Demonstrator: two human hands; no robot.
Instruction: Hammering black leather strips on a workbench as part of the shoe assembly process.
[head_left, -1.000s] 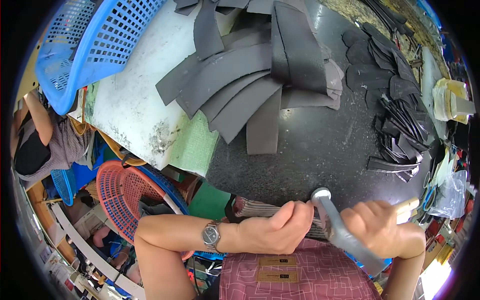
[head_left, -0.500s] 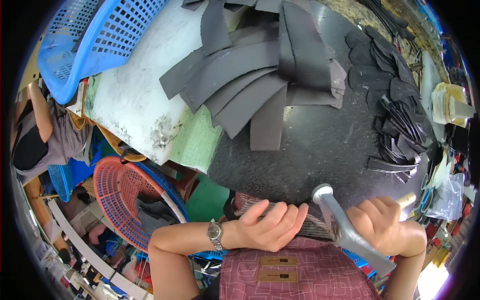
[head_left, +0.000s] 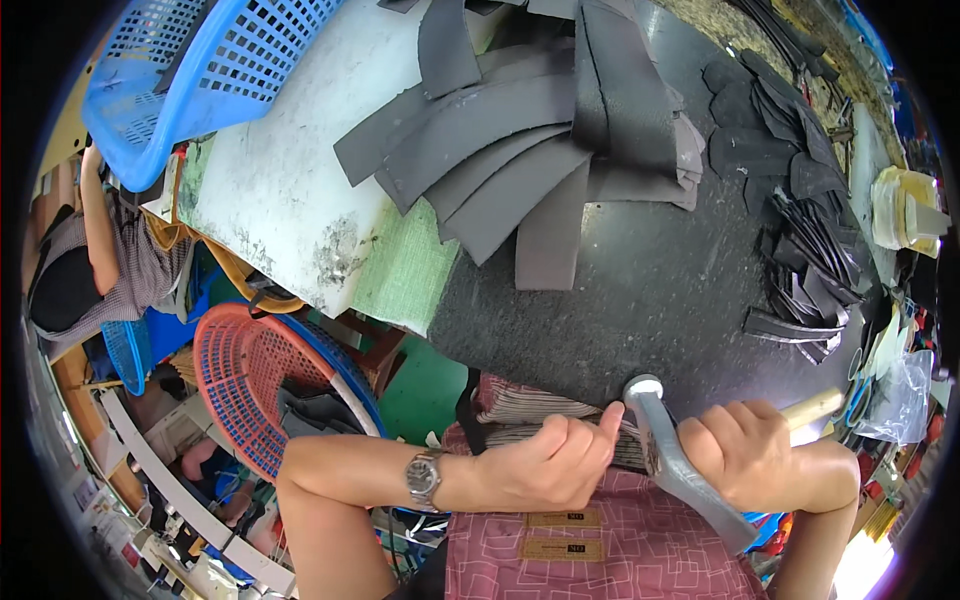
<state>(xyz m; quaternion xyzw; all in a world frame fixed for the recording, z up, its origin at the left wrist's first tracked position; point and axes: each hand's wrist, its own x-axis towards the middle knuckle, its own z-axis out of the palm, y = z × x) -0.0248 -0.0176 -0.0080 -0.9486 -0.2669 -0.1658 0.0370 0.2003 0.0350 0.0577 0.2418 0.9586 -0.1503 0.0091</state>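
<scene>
Dark and speckled, the black tabletop [head_left: 650,270] curves across the middle of the view, with a white, stained board [head_left: 270,220] and a strip of pale green woven material [head_left: 405,270] on its left side. Flat dark grey strips of sheet material [head_left: 500,130] lie fanned and overlapping toward the far side, and a bundle of narrow black strips [head_left: 815,265] lies near the right edge. At the upper left is a blue plastic basket with a perforated wall [head_left: 150,165]; below it, left of the tabletop, is a round red plastic basket [head_left: 235,365] with dark pieces inside.

Near the tabletop's front edge, the right grip [head_left: 740,455] is clenched around a grey metal hammer with a pale wooden handle [head_left: 685,470]. Its round face is on the left side of that grip, its flatter end hangs over a maroon patterned apron [head_left: 620,550], and the handle's end sticks out to the right. The left grip [head_left: 555,462] has its fingers curled, just beside the hammer's round face; whether it holds anything cannot be told
</scene>
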